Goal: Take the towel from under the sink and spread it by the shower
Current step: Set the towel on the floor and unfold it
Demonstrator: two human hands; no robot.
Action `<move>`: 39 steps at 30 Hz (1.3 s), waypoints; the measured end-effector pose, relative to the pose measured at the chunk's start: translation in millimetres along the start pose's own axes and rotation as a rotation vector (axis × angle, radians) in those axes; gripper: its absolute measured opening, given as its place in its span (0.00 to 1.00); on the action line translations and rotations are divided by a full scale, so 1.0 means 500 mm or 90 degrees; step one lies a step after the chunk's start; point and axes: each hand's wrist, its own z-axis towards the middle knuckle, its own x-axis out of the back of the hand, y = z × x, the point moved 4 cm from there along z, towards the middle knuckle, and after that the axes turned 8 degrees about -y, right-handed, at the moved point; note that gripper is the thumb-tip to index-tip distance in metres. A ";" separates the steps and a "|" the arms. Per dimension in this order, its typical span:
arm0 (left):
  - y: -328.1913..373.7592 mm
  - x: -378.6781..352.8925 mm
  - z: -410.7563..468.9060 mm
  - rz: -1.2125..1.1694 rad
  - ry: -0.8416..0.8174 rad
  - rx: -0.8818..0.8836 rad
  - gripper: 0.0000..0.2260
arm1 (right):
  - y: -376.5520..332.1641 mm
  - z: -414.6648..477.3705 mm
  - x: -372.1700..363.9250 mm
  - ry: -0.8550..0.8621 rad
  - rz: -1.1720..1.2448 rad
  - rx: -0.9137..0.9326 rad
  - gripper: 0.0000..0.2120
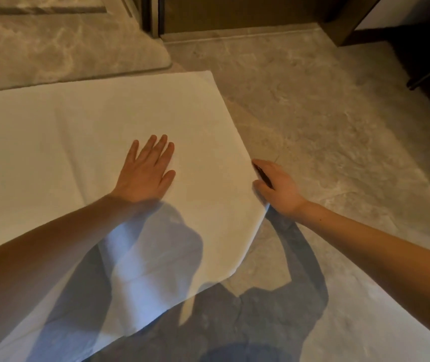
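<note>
White towel (78, 131) lies flat beneath left fingers (153, 148), right fingers (261, 185) pinching its edge.

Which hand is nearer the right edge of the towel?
Right. The right hand grips the towel at that edge; the left hand lies flat on it, further in.

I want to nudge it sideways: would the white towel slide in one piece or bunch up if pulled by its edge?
Probably floppy: the towel lies flat with soft creases, and its edge lifts where the right hand pinches it. It may slide readily, as the floor looks smooth and polished. Pulled unevenly, it would likely bunch.
</note>
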 end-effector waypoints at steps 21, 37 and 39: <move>0.214 -0.076 -0.025 0.008 -0.020 -0.312 0.26 | 0.021 -0.086 0.051 -0.107 0.358 -0.129 0.32; 0.215 -0.075 -0.024 0.024 -0.045 -0.314 0.28 | 0.030 -0.089 0.062 -0.187 0.202 -0.097 0.37; 0.215 -0.073 -0.021 0.029 -0.064 -0.310 0.28 | 0.023 -0.090 0.056 -0.202 0.087 -0.113 0.34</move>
